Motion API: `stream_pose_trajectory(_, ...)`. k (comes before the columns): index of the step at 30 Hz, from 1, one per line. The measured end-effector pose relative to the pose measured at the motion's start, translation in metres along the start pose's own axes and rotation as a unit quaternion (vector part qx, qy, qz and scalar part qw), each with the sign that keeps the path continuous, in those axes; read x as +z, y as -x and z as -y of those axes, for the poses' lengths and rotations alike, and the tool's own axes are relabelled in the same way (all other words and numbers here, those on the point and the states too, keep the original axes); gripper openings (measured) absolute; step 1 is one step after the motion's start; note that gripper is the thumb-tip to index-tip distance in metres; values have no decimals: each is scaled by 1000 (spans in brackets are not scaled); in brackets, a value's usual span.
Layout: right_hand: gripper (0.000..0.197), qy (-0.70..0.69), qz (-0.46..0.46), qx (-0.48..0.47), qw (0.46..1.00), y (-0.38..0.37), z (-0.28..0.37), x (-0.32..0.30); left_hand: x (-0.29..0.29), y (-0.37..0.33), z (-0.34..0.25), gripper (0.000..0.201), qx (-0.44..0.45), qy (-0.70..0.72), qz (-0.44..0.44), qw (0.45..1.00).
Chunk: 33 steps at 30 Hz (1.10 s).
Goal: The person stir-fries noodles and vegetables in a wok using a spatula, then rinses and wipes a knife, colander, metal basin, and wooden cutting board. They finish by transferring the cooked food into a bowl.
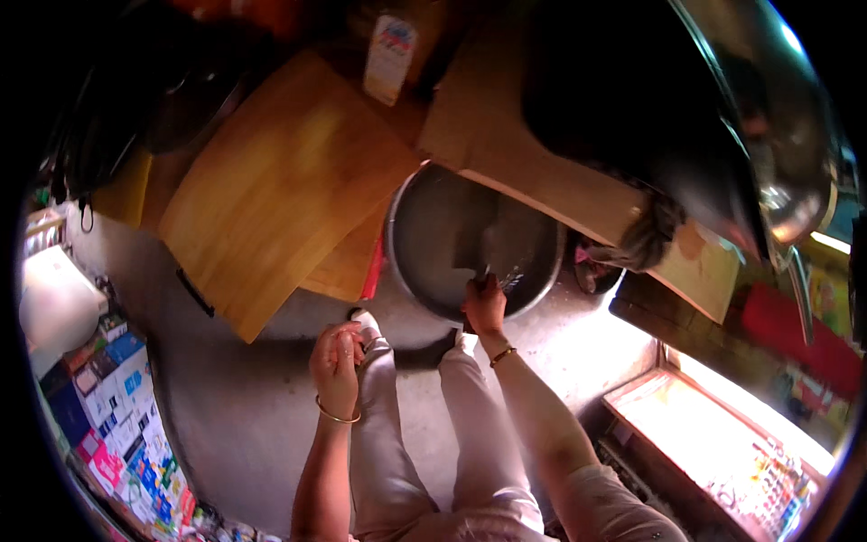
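Gripping dark-handled tool (483, 270) tightly in right hand (487, 305), over near side of big metal basin (395, 262) on floor (253, 406). Holding left hand (338, 354) half-curled off to side, nothing visible in it. Probably working tool inside basin; calls for steady grip, avoiding rim.

The left hand (338, 357) and the right hand (486, 305) are both bare. A thin, smooth, gold-coloured bangle (340, 416) rings the left wrist. On the right is a bracelet (503, 357), gold-toned with darker parts, its finer detail too small to tell. The right sleeve (596, 497) is pale pinkish beige, short and creased, ending near the elbow. The trousers (379, 425) are long and light, greyish pink, softly wrinkled. The shoes (365, 322) look whitish.
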State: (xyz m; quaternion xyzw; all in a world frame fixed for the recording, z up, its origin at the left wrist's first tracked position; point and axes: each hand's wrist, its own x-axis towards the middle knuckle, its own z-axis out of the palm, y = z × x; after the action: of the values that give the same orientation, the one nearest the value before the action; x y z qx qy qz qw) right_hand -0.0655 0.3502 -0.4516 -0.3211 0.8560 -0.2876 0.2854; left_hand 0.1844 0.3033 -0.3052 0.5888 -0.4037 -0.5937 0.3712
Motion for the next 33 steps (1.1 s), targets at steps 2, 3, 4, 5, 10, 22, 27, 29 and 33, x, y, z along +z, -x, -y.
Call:
stream_pose_trajectory(2,16,-19,-12,14,1000,21,24,-17,-4,0,-10,18,34,-69,13,997)
stream_pose_trajectory(3,15,16,-37,-45,998,29,28,-34,2,-3,-22,20,72,-154,15,985)
stream_pose_trajectory(4,15,52,-63,-103,991,38,33,-51,9,-7,-36,23,113,-238,13,965)
stream_pose_trajectory(5,15,47,-84,-108,989,39,34,-72,17,-11,-38,35,206,-362,24,909)
stream_pose_trajectory(10,23,-211,81,199,954,66,43,-195,168,3,-136,56,405,-367,200,813)
stream_pose_trajectory(22,9,-495,-5,369,787,186,-79,-411,394,-83,-96,56,521,-413,227,711)
stream_pose_trajectory(27,11,-422,-17,323,847,168,-63,-455,394,52,-163,20,364,-216,235,875)
stream_pose_trajectory(29,15,-463,3,277,842,164,-14,-466,379,105,-165,16,422,-196,281,839)
stream_pose_trajectory(33,18,-410,49,222,883,170,63,-455,381,186,-137,46,490,-250,469,690)
